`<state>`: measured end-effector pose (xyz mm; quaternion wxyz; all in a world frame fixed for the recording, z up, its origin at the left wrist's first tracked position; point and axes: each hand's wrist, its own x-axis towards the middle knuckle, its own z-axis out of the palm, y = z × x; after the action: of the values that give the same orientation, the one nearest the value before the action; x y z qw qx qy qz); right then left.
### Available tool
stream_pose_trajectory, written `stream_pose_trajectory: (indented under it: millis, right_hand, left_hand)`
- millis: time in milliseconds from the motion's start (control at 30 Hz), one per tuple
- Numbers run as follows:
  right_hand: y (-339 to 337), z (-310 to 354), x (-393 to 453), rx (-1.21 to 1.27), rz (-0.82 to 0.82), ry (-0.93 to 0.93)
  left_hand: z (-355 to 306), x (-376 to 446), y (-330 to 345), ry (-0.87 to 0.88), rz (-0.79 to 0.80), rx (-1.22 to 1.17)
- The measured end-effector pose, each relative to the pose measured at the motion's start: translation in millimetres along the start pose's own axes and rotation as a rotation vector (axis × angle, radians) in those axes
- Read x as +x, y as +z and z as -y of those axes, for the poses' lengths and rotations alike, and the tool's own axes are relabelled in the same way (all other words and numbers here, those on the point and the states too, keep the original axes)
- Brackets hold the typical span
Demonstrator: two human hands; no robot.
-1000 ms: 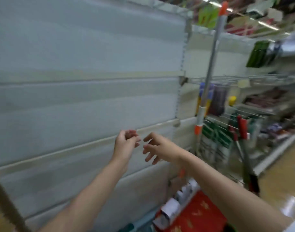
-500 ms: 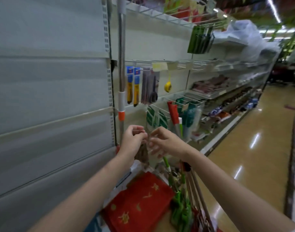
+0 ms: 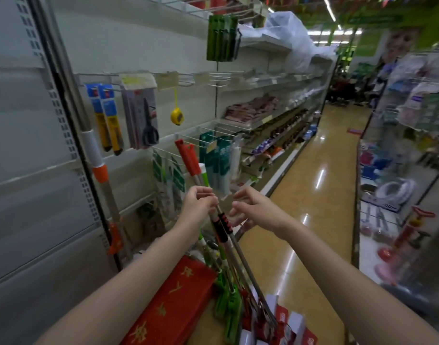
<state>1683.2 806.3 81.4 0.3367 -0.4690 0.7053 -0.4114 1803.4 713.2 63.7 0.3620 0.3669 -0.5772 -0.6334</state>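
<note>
**A:** Where is the pole?
**B:** The metal pole (image 3: 222,226) has a red cap and a black-and-red sleeve. It leans cap-up towards the shelves (image 3: 260,83), in a bundle of similar poles.
**A:** Left hand?
**B:** The left hand (image 3: 199,204) has curled fingers, with the tips at the pole just above the sleeve. I cannot tell whether they pinch it or only lie in front of it.
**A:** Right hand?
**B:** The right hand (image 3: 253,207) has loose, spread fingers and holds nothing. It is just right of the pole, not touching.
**A:** Surroundings?
**B:** Green mop heads (image 3: 228,302) sit at the bundle's foot, beside a red pack (image 3: 173,305) with gold characters. Scissors (image 3: 148,125) and a yellow tape measure (image 3: 176,117) hang on hooks above. A taller pole with an orange collar (image 3: 99,171) stands further left.
</note>
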Motion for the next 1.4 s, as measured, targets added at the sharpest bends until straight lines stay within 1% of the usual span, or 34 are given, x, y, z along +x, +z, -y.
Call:
stream_pose_trajectory:
  millis: [233, 400, 567, 767, 967, 1033, 1100, 1200, 1267, 1300, 1400]
  right_hand:
    - [-22.5, -38.4, 36.8, 0.04, -0.032, 0.07]
    - [-32.4, -67.9, 95.4, 0.016, -0.009, 0.128]
    - [-42.6, -107.8, 168.6, 0.066, 0.011, 0.219]
    - [-44.6, -176.1, 249.5, 0.196, -0.006, 0.357]
    - [-46.7, -232.4, 312.8, 0.221, -0.019, 0.435]
    - [-50.6, -250.0, 328.5, 0.231, -0.023, 0.461]
    - [-55.7, -264.8, 339.1, 0.232, -0.026, 0.481]
    - [-63.4, -286.4, 347.5, 0.225, -0.031, 0.502]
    - [-70.2, -297.2, 348.7, 0.238, -0.028, 0.53]
    - [-74.0, -301.4, 348.4, 0.245, -0.027, 0.545]
    - [-82.9, -310.4, 343.8, 0.252, -0.028, 0.564]
  left_hand:
    - [33.6, 58.5, 25.8, -0.082, -0.003, -0.026]
    - [63.7, 113.6, 42.5, -0.16, 0.009, -0.055]
    - [98.2, 179.9, 68.3, -0.254, -0.016, -0.033]
    - [166.0, 263.0, 100.0, -0.463, -0.04, -0.014]
    - [228.0, 342.0, 130.1, -0.615, -0.072, -0.042]
    - [247.2, 366.7, 137.3, -0.674, -0.115, -0.022]
    - [267.5, 388.2, 142.1, -0.718, -0.19, -0.024]
    - [293.9, 413.0, 151.4, -0.707, -0.294, -0.034]
    - [308.6, 431.6, 149.7, -0.678, -0.367, 0.02]
    - [321.8, 444.6, 143.9, -0.684, -0.404, 0.032]
    - [395.4, 495.8, 113.5, -0.72, -0.529, 0.112]
